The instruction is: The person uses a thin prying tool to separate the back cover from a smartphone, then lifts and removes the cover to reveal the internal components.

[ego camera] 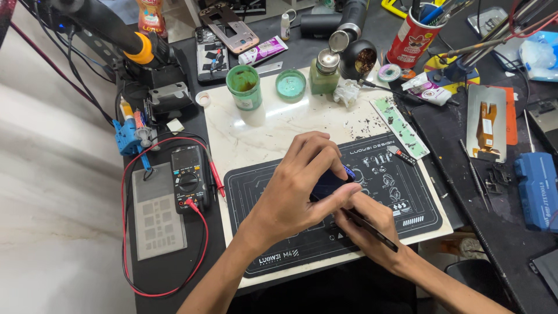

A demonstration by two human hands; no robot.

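Left hand [302, 186] covered most of the small dark object [326, 185]; its kind could not be told. Thin dark tool [372, 229] tip was hidden under the fingers. Blue box [537, 189] was cut off at right edge. Multimeter [189, 177] dial markings were too small to tell.

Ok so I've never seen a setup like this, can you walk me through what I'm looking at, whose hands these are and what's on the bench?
There is one picture, taken by a camera worn on a person's head, looking down at their own two bare hands. No machine is at work here. The left hand pinches a small dark object over a black work mat. The right hand holds a thin dark tool; what its tip touches is hidden. The mat lies on a pale marbled board. Beside it are a black multimeter with red leads, a grey stencil plate, a green jar, its green lid and a red cup of tools.
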